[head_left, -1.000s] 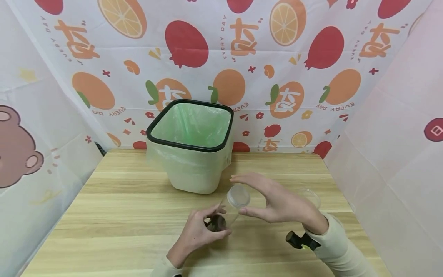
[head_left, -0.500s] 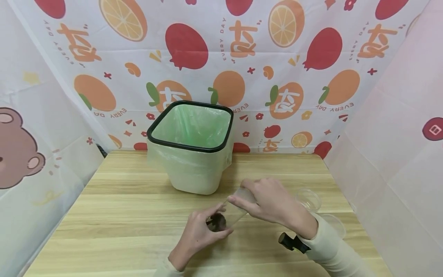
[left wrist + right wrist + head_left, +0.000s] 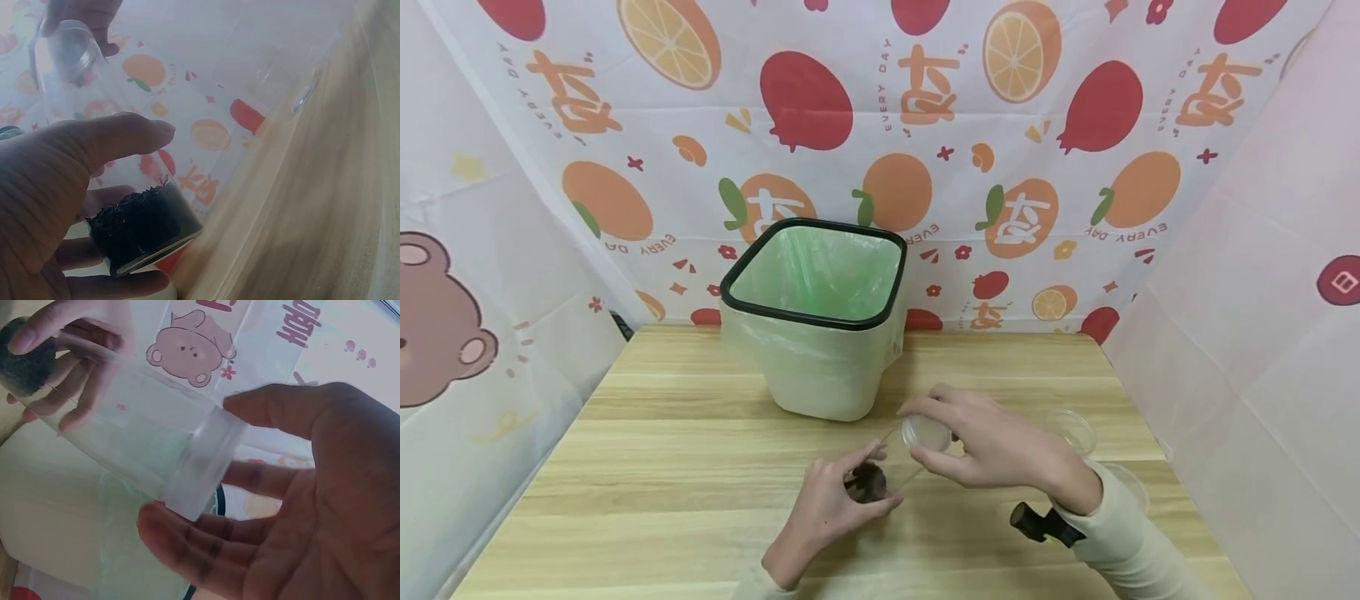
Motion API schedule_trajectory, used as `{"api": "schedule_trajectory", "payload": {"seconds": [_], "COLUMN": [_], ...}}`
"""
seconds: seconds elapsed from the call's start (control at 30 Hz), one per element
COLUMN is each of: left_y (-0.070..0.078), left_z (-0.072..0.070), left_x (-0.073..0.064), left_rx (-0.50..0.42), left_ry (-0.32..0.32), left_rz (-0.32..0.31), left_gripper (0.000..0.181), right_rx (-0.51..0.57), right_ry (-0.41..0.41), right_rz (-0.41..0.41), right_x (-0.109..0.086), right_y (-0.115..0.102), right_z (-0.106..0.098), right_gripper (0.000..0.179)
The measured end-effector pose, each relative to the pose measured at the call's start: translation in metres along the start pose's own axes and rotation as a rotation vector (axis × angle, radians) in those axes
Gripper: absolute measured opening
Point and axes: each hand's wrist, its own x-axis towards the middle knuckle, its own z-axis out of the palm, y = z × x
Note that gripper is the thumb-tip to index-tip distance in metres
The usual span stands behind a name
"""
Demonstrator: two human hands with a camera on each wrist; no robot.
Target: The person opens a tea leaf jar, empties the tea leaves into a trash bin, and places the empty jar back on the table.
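Observation:
A clear, tall jar is tilted between both hands. Dark shredded bits, which look like dry tea leaves, lie at its bottom. My left hand grips the jar low down, with the thumb on one side and the fingers on the other. A frosted, see-through lid covers the jar's mouth, and the thumb and fingers of my right hand hold its rim from opposite sides. Whether the lid sits tight or loose cannot be seen.
Behind the hands stands a pale bin with a black rim and a thin plastic liner. To the right, partly behind the right forearm, lie a clear round dish and another clear round piece on the wooden table.
My right hand was spread beside the lid, then closed over it, and now has turned so the lid shows between thumb and fingers. The left hand has kept its hold on the jar.

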Motion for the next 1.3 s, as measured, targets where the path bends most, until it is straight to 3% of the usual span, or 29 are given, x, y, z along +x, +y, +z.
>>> {"api": "schedule_trajectory", "payload": {"seconds": [0.23,0.4,0.63,0.8,0.93,1.3], "left_y": [0.001,0.003,0.002,0.0,-0.002,-0.005], "left_z": [-0.002,-0.004,-0.002,-0.002,-0.004,-0.005], "left_x": [-0.002,-0.002,-0.002,-0.004,-0.006,-0.01], "left_rx": [-0.016,-0.04,-0.039,-0.036,-0.037,-0.058], "left_ry": [-0.03,-0.053,-0.029,-0.019,-0.016,-0.007], "left_rz": [-0.004,-0.029,0.008,-0.011,-0.048,-0.115], "left_gripper": [0.065,0.064,0.063,0.067,0.071,0.074], "right_rx": [0.006,0.036,0.031,0.079,0.128,0.136], "right_ry": [-0.055,-0.035,-0.063,0.002,0.037,0.02], "right_rz": [-0.2,-0.334,-0.369,-0.422,-0.383,-0.098], "right_x": [-0.006,-0.006,-0.008,-0.009,-0.011,-0.008], "right_y": [0.004,0.006,0.007,0.009,0.015,0.056], "right_z": [-0.007,-0.012,-0.015,-0.021,-0.026,-0.025], "right_gripper": [0.037,0.04,0.047,0.05,0.048,0.042]}}
